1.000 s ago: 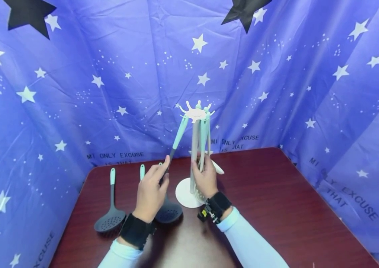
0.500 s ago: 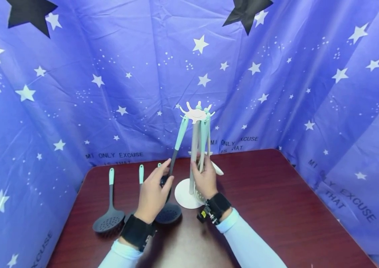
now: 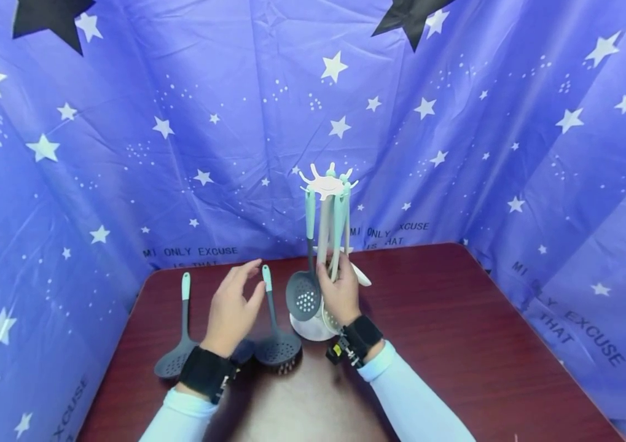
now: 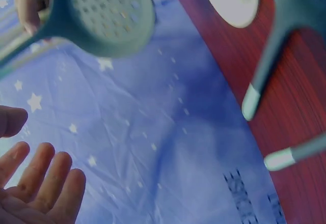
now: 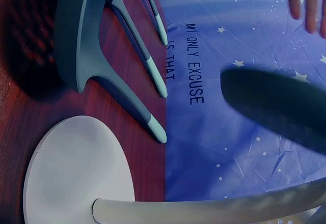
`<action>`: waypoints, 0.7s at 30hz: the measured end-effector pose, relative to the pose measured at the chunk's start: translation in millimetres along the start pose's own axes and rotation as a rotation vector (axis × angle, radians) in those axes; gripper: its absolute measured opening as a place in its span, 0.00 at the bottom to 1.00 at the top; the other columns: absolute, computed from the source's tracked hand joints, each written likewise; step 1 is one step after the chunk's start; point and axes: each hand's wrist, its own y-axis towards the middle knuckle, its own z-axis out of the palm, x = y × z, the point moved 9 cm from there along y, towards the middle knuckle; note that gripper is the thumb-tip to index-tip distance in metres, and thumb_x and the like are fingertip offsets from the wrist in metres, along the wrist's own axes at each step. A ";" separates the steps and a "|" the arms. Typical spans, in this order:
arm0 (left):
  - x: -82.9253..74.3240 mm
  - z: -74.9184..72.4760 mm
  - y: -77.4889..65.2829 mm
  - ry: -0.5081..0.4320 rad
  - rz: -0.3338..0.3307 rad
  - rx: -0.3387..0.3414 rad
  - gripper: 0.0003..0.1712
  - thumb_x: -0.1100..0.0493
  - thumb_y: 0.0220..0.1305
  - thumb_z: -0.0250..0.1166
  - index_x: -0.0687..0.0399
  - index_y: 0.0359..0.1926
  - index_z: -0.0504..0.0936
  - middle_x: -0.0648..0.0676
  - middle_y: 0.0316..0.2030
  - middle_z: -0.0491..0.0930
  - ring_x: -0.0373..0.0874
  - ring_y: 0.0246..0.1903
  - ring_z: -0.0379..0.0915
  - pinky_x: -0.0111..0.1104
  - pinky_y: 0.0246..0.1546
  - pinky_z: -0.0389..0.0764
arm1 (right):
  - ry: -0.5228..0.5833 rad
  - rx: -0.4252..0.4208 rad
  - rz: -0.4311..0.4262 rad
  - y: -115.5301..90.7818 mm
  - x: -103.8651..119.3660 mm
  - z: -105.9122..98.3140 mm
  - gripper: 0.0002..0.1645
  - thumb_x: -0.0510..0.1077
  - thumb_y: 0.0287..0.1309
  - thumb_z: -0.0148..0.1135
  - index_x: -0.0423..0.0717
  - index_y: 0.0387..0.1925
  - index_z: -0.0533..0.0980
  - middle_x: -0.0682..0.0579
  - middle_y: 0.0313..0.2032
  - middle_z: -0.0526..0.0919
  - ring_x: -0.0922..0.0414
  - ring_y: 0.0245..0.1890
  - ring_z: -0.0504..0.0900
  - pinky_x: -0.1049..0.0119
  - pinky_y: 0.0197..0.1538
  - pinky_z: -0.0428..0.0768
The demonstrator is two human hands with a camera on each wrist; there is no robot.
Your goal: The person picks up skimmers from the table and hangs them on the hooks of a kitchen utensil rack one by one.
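Skimmer (image 3: 298,291) on white stand (image 3: 324,230), left fingers (image 4: 57,178) wide, apart from it, right fingers (image 3: 348,276) round a pale shaft (image 3: 335,264).

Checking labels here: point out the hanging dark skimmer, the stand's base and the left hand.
Hanging dark skimmer (image 3: 304,287): head view, on its perforated bowl.
Stand's base (image 5: 78,167): right wrist view, on its white disc.
Left hand (image 3: 230,314): head view, back of hand.

L-wrist cam: L hand (image 4: 38,196) cut off; hung skimmer (image 4: 109,18) too
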 end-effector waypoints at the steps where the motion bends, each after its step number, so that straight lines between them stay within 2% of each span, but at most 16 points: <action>1: 5.9 -2.6 1.1 0.014 -0.005 -0.003 0.27 0.60 0.68 0.71 0.49 0.67 0.78 0.54 0.52 0.83 0.48 0.40 0.79 0.43 0.43 0.80 | 0.001 0.000 0.004 0.2 -0.2 -0.1 0.13 0.30 0.67 0.64 0.31 0.51 0.75 0.36 0.40 0.84 0.60 0.33 0.78 0.66 0.38 0.80; 5: 33.0 -10.4 1.1 0.109 -0.036 0.009 0.30 0.59 0.67 0.71 0.53 0.68 0.76 0.60 0.55 0.79 0.57 0.55 0.75 0.52 0.52 0.78 | 0.016 0.003 0.029 0.8 -16.2 3.2 0.14 0.29 0.67 0.64 0.31 0.52 0.74 0.35 0.39 0.83 0.62 0.30 0.77 0.68 0.35 0.80; 10: 74.9 -15.3 -5.4 0.222 -0.105 0.056 0.34 0.60 0.64 0.69 0.60 0.70 0.72 0.68 0.58 0.74 0.67 0.60 0.68 0.59 0.58 0.73 | 0.013 -0.020 0.039 1.7 -40.5 6.4 0.15 0.32 0.68 0.65 0.35 0.53 0.75 0.37 0.38 0.83 0.59 0.29 0.77 0.67 0.34 0.79; 15: 122.4 -19.8 -18.0 0.296 -0.275 0.161 0.37 0.58 0.66 0.67 0.63 0.73 0.67 0.73 0.62 0.68 0.72 0.62 0.63 0.65 0.58 0.70 | 0.029 -0.024 0.016 2.3 -42.2 6.0 0.14 0.36 0.68 0.67 0.41 0.52 0.76 0.44 0.41 0.85 0.58 0.32 0.78 0.66 0.37 0.79; 21: 169.1 -34.2 -39.3 0.424 -0.509 0.251 0.38 0.54 0.65 0.65 0.72 0.69 0.65 0.79 0.58 0.66 0.78 0.57 0.63 0.67 0.48 0.72 | 0.034 -0.024 -0.004 0.6 -41.8 5.5 0.13 0.37 0.69 0.66 0.42 0.52 0.76 0.44 0.43 0.86 0.56 0.36 0.81 0.65 0.41 0.81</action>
